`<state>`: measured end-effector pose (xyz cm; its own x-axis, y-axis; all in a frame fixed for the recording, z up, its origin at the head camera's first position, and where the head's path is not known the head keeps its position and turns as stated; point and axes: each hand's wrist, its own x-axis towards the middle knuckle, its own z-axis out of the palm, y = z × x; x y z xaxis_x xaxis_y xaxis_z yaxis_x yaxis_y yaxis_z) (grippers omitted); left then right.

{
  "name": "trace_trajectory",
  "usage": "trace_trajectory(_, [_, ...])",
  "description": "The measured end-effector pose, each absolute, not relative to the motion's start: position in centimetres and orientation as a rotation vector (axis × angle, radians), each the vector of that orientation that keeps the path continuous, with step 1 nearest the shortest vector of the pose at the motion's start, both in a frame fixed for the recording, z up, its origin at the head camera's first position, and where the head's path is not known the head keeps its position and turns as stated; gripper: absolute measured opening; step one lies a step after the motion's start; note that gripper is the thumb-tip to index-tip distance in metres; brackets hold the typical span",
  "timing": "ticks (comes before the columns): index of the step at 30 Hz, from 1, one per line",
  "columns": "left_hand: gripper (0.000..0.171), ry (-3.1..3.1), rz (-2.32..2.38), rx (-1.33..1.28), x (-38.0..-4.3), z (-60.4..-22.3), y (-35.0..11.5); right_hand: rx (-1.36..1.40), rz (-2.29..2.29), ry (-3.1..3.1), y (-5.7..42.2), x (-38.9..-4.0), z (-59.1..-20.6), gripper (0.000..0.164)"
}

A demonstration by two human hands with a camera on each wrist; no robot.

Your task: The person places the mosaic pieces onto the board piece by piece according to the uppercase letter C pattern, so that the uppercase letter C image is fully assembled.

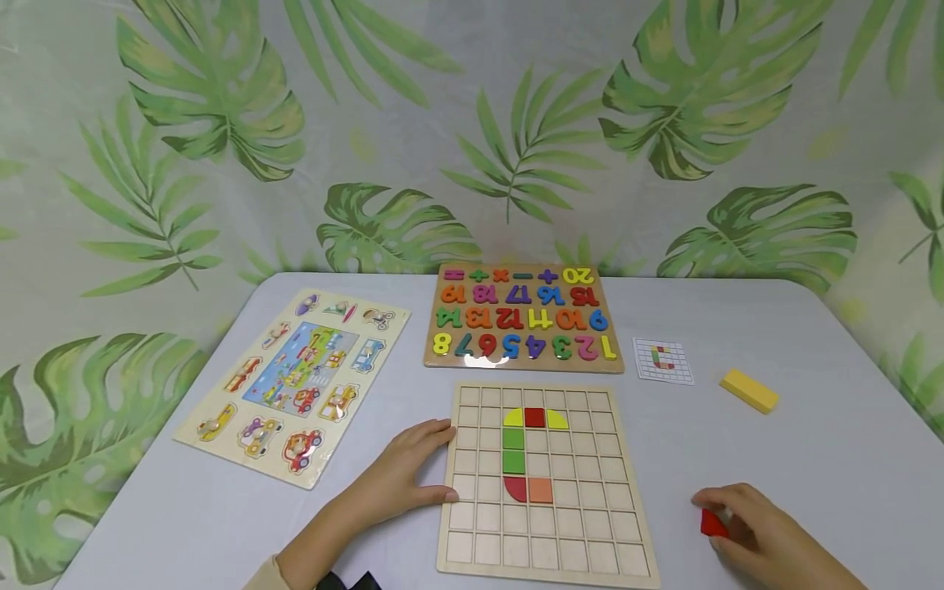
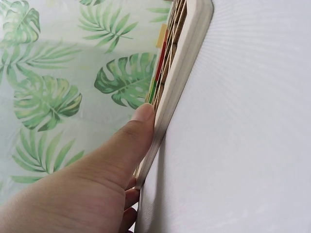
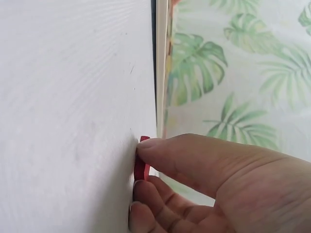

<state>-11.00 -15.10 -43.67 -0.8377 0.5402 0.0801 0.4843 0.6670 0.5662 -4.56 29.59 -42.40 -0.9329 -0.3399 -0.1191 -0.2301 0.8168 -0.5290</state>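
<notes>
Low in the head view, our left hand lies spread against the left rim of the grid board, while our right hand pinches a red block on the surface at lower right. We judge the flat block could slip from that pinch, or the board could slide if the bracing hand eased. We count six pieces in the grid, one yellow block, one pattern card, and two other puzzle boards.
</notes>
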Motion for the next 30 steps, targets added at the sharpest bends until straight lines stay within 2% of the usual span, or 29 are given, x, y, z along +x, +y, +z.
trace_trajectory(7, [0.082, 2.798, 0.890, 0.877, -11.1, -43.8, -15.1, -0.524, -0.831, 2.756, 28.5, -5.1, -42.0, 0.042])
trace_trajectory(18, [0.081, 2.802, 0.909, 0.885, -11.0, -43.9, -15.1, -1.059, -1.057, 2.745, 28.7, -6.1, -42.6, 0.042])
trace_trajectory(23, [0.081, 2.790, 0.904, 0.870, -11.0, -43.8, -15.1, -1.049, -1.023, 2.749, 28.0, -6.7, -42.6, 0.029])
trace_trajectory(30, [0.081, 2.791, 0.899, 0.877, -11.0, -43.8, -15.1, -1.039, -0.907, 2.796, 27.3, -6.9, -42.3, 0.023])
